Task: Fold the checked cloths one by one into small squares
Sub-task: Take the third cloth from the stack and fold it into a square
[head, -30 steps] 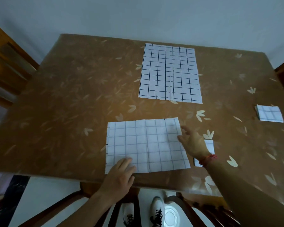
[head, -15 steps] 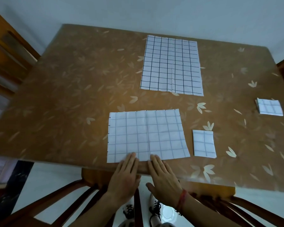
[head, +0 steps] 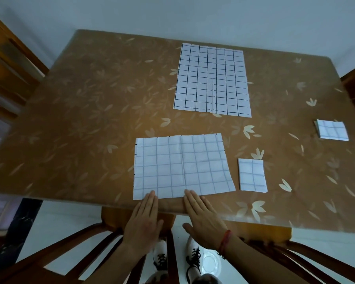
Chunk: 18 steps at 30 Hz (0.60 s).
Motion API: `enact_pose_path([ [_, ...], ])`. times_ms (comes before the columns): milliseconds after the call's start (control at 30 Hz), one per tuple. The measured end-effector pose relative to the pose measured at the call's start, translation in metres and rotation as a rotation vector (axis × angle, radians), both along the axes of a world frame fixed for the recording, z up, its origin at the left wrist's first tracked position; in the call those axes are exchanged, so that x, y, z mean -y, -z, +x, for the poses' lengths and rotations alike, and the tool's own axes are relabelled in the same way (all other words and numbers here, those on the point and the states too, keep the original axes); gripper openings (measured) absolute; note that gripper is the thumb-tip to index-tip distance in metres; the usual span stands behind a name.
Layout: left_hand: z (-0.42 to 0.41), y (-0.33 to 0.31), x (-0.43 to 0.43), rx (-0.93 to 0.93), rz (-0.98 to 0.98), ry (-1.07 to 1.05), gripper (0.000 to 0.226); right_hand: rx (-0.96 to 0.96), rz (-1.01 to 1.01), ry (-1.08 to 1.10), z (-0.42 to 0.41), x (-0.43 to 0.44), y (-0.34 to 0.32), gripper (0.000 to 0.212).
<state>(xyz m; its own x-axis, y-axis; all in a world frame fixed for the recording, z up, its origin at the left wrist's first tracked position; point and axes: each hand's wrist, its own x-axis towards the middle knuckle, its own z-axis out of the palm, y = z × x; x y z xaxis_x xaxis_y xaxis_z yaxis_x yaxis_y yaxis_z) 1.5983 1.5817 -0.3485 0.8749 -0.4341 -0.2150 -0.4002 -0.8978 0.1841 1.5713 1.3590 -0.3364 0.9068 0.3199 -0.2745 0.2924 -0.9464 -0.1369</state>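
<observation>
At the near edge of the bench [head: 80, 124], the left hand [head: 146, 220] and the right hand [head: 203, 218] lie flat side by side. Their fingers are straight and hold nothing, and the fingertips press on the near hem of the near cloth [head: 182, 167]. That cloth lies flat, with a crease down its middle. This looks like smoothing before a fold, so the next move probably calls for pinching one side and carrying it across to meet the opposite edge squarely. Just beside it to the right lies a small folded piece [head: 252, 175]. Further right is a folded stack [head: 332, 133], which seems finished. Farthest off, the spread cloth [head: 212, 80] lies unfolded.
</observation>
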Motion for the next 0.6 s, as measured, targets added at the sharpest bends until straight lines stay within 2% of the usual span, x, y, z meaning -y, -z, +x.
enact_pose_path([
  [333, 0.0, 0.005, -0.015, 0.022, 0.029, -0.052, 0.076, -0.084, -0.175, 0.333, -0.014, 0.065, -0.004, 0.075],
  [467, -0.001, 0.004, -0.015, 0.007, 0.02, -0.075, 0.08, -0.092, -0.159, 0.389, -0.012, 0.066, -0.006, 0.077],
  [600, 0.0, 0.003, -0.017, 0.001, 0.016, -0.068, 0.082, -0.09, -0.109, 0.403, -0.007, 0.06, -0.011, 0.088],
])
